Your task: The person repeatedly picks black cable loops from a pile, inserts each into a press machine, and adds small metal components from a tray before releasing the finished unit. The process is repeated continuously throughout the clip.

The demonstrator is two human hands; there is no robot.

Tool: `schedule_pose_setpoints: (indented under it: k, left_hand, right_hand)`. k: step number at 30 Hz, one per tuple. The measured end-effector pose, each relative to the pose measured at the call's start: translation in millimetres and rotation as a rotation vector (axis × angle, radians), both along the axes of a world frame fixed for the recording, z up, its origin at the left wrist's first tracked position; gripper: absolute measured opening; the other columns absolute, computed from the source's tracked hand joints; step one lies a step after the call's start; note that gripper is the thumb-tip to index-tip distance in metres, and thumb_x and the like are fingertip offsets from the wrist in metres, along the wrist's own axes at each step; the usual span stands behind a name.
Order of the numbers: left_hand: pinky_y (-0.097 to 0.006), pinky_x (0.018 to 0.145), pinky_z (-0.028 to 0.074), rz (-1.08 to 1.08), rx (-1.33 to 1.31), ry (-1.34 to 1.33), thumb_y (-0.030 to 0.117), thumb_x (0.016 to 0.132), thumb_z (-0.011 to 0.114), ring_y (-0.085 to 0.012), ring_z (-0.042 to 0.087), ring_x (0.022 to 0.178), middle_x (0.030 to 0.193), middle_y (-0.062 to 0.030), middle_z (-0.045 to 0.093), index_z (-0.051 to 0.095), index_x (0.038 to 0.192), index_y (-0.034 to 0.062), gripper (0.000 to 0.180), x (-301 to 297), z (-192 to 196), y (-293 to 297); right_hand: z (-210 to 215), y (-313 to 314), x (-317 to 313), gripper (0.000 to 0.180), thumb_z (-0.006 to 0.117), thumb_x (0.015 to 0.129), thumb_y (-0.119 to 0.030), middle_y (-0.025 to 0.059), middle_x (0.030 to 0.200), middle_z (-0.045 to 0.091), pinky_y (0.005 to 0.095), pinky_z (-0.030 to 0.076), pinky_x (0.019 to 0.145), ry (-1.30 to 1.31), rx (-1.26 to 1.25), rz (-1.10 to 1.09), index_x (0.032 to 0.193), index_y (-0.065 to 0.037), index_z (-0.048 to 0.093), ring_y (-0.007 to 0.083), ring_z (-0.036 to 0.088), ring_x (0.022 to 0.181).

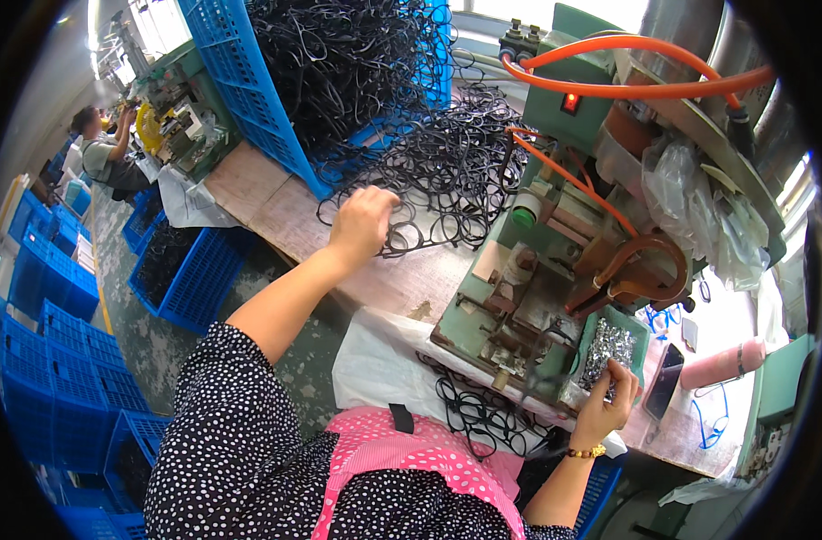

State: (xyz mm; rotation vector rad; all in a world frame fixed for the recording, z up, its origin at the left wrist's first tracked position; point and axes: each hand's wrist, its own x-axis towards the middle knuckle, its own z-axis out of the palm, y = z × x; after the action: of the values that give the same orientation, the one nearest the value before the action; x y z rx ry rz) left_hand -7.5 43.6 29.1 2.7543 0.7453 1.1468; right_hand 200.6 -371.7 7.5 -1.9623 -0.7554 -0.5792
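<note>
Thin black eyeglass-frame-like loops [429, 180] lie tangled on the bench. At their near left edge is my left hand [361, 223], its fingers curled and closed among the outermost loops; its grip is hidden. A green tray [641, 346] of small silver metal pieces [606, 351] sits right of the bench machine [528, 297]. My right hand [609, 400] is at the tray's near edge, with bent fingers pinched together by the metal pieces. Whatever those fingertips hold is too small to tell. More black loops [483, 414] hang along the bench's near edge, in front of my pink apron.
A tipped blue crate [249, 85] spills black loops onto the bench [402, 288]. Orange hoses [645, 85] arch over the machine. A phone [665, 382], a pink roll [724, 364] and blue frames [713, 423] lie at right. Blue crates [60, 360] stand on the left; a person [105, 148] works beyond.
</note>
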Motion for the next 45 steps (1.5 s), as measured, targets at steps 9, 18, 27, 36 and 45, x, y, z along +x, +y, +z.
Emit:
schedule_pose_setpoints:
  k: [9,18,27,36,45]
  left_hand:
    - [-0.047,0.084,0.052,0.486,-0.282,0.323,0.021,0.087,0.065,-0.0361,0.064,0.099,0.105,-0.0126,0.066,0.060,0.100,0.0083,0.019,8.4,-30.7,69.3]
    - [-0.048,0.080,0.051,0.420,-0.243,0.396,0.024,0.085,0.067,-0.0360,0.063,0.099,0.109,-0.0128,0.062,0.053,0.105,0.0113,0.027,2.2,-29.1,73.2]
    - [-0.044,0.064,0.049,0.192,0.015,-0.103,0.015,0.093,0.059,-0.0333,0.063,0.074,0.086,-0.0111,0.061,0.058,0.108,0.0129,0.014,7.1,19.3,50.2]
    - [-0.024,0.072,0.050,-0.352,-1.318,-0.502,0.006,0.099,0.050,-0.0128,0.063,0.084,0.099,-0.0121,0.069,0.056,0.126,-0.0012,0.028,-11.0,100.8,-93.9]
    - [-0.021,0.064,0.045,-0.727,-0.862,-0.448,0.002,0.092,0.063,-0.0080,0.054,0.068,0.082,-0.0039,0.064,0.065,0.105,-0.0027,0.013,22.0,131.7,-165.3]
  right_hand:
    - [1.4,1.8,-1.2,0.017,0.062,0.087,0.007,0.0109,0.094,0.064,0.0352,0.048,0.080,-0.009,0.000,0.006,0.100,-0.001,0.070,0.0250,0.060,0.088]
    - [1.7,-0.6,0.5,0.017,0.061,0.086,0.007,0.0116,0.096,0.064,0.0358,0.048,0.081,0.031,0.036,0.021,0.099,-0.001,0.069,0.0260,0.060,0.088]
    - [7.3,0.6,-0.5,0.016,0.062,0.087,0.007,0.0106,0.096,0.064,0.0329,0.048,0.083,0.015,0.039,0.009,0.099,-0.001,0.069,0.0241,0.060,0.091]
    - [62.2,43.2,-35.0,0.019,0.063,0.085,0.007,0.0072,0.094,0.064,0.0313,0.046,0.089,0.310,0.348,0.305,0.102,0.000,0.067,0.0192,0.061,0.090]
    - [76.6,89.2,-51.3,0.045,0.067,0.084,0.005,0.0056,0.092,0.065,0.0264,0.045,0.088,0.475,0.508,0.516,0.126,0.002,0.051,0.0125,0.059,0.090]
